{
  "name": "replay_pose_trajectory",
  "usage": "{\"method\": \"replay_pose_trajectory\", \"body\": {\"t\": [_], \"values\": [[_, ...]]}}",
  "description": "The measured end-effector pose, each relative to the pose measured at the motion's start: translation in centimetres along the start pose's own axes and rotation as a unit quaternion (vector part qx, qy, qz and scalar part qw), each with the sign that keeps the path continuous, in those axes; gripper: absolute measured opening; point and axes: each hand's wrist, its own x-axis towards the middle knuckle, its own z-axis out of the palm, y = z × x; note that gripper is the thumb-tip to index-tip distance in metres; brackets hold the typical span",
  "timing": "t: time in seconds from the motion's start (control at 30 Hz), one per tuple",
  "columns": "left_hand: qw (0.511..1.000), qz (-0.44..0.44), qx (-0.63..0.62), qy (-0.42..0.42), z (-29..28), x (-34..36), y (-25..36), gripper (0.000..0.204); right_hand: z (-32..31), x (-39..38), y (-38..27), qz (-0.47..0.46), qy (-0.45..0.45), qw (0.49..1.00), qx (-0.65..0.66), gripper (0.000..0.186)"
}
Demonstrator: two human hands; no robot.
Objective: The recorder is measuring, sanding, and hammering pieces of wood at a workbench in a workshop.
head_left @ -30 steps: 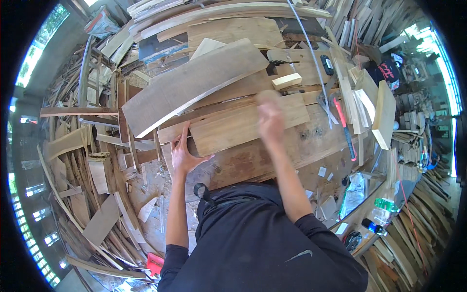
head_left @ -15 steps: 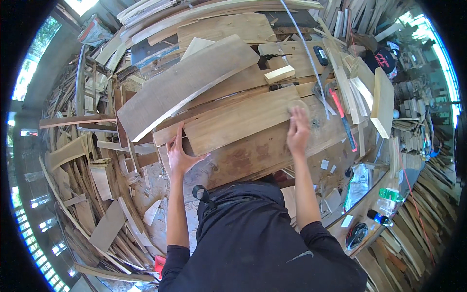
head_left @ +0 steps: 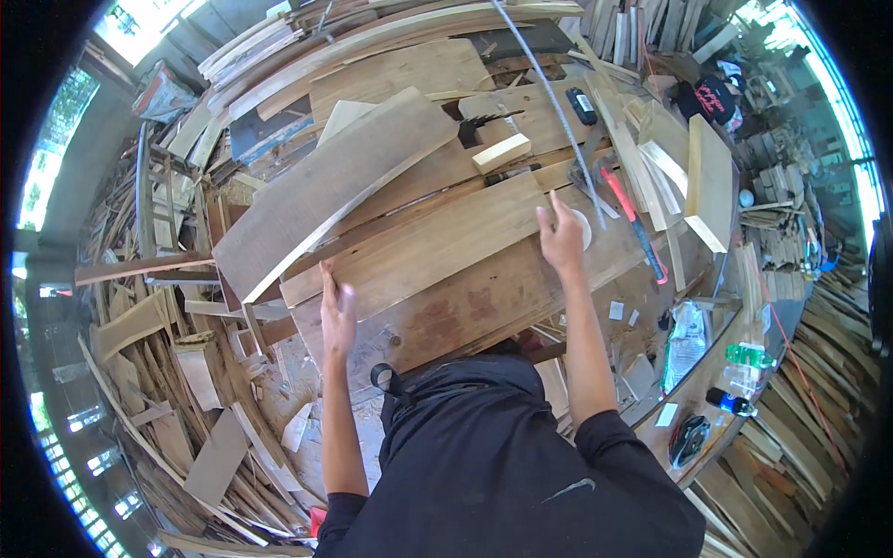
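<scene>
A long light-brown board (head_left: 437, 240) lies slantwise on the wooden workbench (head_left: 446, 321) in front of me. My left hand (head_left: 337, 314) is at its left end, the fingers stretched out and the thumb apart. Near the right end is my right hand (head_left: 562, 240), its fingers extended along the board's edge; whether they press on it I cannot tell. Partly behind that hand sits a pale round disc-like thing (head_left: 584, 230). A wider grey-brown plank (head_left: 339, 186) lies beyond the board at the left. A short wood block (head_left: 501, 153) rests beyond the board's right half.
A red-handled hammer-like tool (head_left: 633, 219) lies to the right, beside a long thin metal strip (head_left: 553, 98) and a small black device (head_left: 581, 106). A thick board (head_left: 709, 186) leans farther right. Scrap wood (head_left: 177, 372) fills the left side. A green-capped bottle (head_left: 744, 363) stands at right.
The board's left end now lies farther left, by my left hand. That hand's wide thumb-and-finger spread has narrowed. My right hand has drawn back a little from the round disc. The view has shifted slightly.
</scene>
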Motion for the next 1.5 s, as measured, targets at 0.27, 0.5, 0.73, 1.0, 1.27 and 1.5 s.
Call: {"method": "replay_pose_trajectory", "body": {"t": [0.27, 0.5, 0.73, 1.0, 1.27, 1.5], "values": [[0.983, 0.036, -0.097, 0.155, 0.3, -2.0, 3.3, 0.101, 2.3, 0.1, -3.1, 0.062, 0.071, 0.991, 0.095, 0.066], [0.969, 0.122, 0.085, 0.196, -0.6, -6.7, 3.2, 0.102, 1.4, -4.9, -3.8, 0.063, 0.027, 0.939, 0.337, 0.055], [0.941, 0.153, 0.226, 0.199, -2.2, -5.1, 4.8, 0.096, -5.6, 2.3, 8.1, -0.098, 0.218, 0.966, -0.098, 0.039], [0.918, 0.287, 0.261, 0.085, -2.2, -1.9, 9.1, 0.077, -9.5, 6.7, 15.8, 0.101, -0.041, 0.985, -0.132, 0.050], [0.940, 0.261, 0.215, 0.045, 1.3, 0.0, 10.3, 0.059, -9.7, 6.9, 15.1, 0.073, -0.011, 0.972, -0.222, 0.040], [0.920, 0.237, 0.311, 0.012, 2.4, 0.1, 9.6, 0.056, -12.0, 3.8, 11.1, 0.040, 0.039, 0.988, -0.147, 0.042]]}}
